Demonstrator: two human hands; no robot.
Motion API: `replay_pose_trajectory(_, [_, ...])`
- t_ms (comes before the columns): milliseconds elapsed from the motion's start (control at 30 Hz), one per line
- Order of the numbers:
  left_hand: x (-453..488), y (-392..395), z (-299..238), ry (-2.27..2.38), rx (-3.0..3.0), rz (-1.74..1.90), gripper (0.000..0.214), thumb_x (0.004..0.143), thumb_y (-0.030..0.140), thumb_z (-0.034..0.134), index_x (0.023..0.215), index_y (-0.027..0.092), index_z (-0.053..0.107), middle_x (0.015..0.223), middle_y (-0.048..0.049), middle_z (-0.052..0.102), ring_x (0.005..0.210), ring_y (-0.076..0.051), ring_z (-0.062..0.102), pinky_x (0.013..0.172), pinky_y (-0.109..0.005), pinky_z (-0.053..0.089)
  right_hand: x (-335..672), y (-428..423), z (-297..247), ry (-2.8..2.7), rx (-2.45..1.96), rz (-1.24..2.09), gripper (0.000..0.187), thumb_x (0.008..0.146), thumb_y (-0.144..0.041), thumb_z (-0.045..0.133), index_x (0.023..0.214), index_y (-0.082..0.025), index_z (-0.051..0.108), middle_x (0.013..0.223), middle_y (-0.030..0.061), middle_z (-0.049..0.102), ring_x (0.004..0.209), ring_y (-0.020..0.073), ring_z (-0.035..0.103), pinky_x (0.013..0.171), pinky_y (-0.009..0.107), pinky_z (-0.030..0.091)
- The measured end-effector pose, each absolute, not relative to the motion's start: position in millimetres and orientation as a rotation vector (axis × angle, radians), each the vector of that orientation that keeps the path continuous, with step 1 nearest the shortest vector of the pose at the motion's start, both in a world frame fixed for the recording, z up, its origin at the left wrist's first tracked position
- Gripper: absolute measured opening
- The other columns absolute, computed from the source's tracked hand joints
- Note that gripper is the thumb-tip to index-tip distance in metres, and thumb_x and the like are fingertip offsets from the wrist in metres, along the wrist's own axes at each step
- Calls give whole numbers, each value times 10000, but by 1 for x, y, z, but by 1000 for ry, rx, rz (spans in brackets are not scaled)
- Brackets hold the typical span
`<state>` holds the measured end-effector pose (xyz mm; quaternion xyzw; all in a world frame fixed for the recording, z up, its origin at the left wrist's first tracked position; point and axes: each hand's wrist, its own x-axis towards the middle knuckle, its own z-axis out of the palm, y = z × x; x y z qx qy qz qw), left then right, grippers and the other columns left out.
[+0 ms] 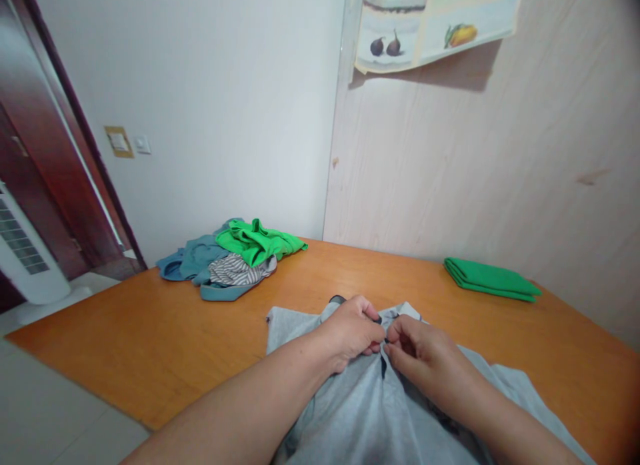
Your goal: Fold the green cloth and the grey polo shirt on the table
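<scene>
A light grey garment [350, 412], which looks like a shirt, lies spread on the table at its near side and runs out of view at the bottom. My left hand [355, 332] is closed on gathered cloth near the garment's far edge. Close beside it, my right hand [420, 352] pinches the same cloth between thumb and fingers. The fabric bunches up between both hands, and folds fan out from there towards me. Small dark patches show at the pinched spot; what they are I cannot make out. A dark curved edge [338, 299] shows just beyond my left hand.
On the orange-brown wooden table [350, 265], a heap of crumpled clothes [240, 258] in green, blue-grey and stripes lies at the back left. A folded green cloth [493, 278] sits at the back right. Walls stand behind the table; a white fan-like appliance [30, 252] stands at far left.
</scene>
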<state>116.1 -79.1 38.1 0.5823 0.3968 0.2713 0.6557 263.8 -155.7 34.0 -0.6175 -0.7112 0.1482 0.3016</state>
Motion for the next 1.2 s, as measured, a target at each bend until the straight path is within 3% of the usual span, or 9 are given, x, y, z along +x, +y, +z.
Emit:
replay_pose_trajectory(400, [116,-77,34,928,1356,564,314,650,50,589,905,200,486,564,82,530,457,-88,508,452,-187,379,260,-158,32,-1935,-1652,343,82,881,-221,491,806,-242,515,711,-21,583,646,153,532,581,270,349])
replay_pose_trajectory(700, [118,-77,34,884,1307,646,281,678,35,620,844,203,468,506,104,465,428,-83,463,459,-192,344,258,-160,35,-1942,-1643,294,83,901,-224,472,823,-234,499,739,-24,571,668,150,526,600,270,338])
replay_pose_trajectory(933, [118,-76,39,906,1282,649,292,634,-25,502,805,208,461,490,97,463,431,-92,471,454,-195,326,259,-158,36,-1956,-1618,292,76,902,-233,484,832,-229,513,748,-22,569,673,147,521,609,268,344])
replay_pose_trajectory(1200, [117,-74,35,879,1248,666,304,619,-7,508,835,204,468,498,93,477,440,-95,478,454,-198,340,262,-155,34,-1856,-1596,358,64,871,-235,516,814,-226,543,690,-38,549,631,131,502,584,254,354])
